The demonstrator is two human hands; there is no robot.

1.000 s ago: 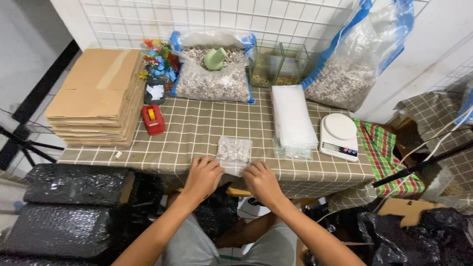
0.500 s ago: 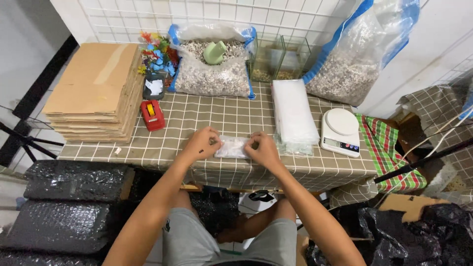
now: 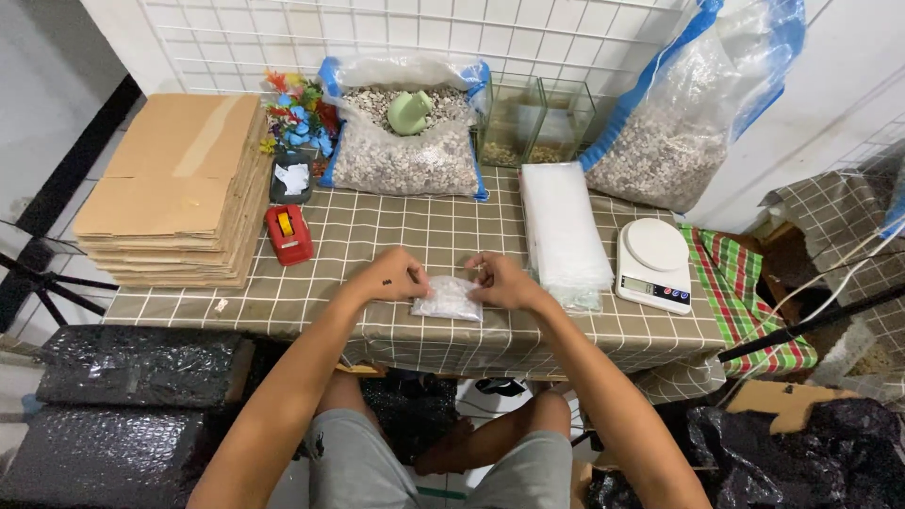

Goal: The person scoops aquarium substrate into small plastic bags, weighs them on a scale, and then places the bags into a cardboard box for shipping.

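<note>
The small clear bag of pale gravel (image 3: 448, 299) lies flat on the checked worktop (image 3: 396, 236), close to its near edge, and both hands have come in on it from either side. Its long side runs left to right, so it spans the gap between them: the left hand (image 3: 396, 280) sits at its left end, fingers curled down onto the upper left corner, and the right hand (image 3: 501, 281) sits at its right end, fingertips pinched at the upper right corner. Neither hand is nearer than the other; both touch it, and the bag rests between them, slightly toward the person's body from the knuckles. Both hands are half closed around the bag's top edge rather than spread flat, though how firmly they grip I cannot tell from here. Just to the right of the right hand lies a stack of empty clear bags (image 3: 563, 226), and beyond that a white kitchen scale (image 3: 654, 253). Well apart at the back stands a big open sack of gravel (image 3: 407, 141) with a green scoop (image 3: 411, 111) in it, and to the left a red tape dispenser (image 3: 288, 233) beside a pile of flattened cardboard (image 3: 179, 188).
</note>
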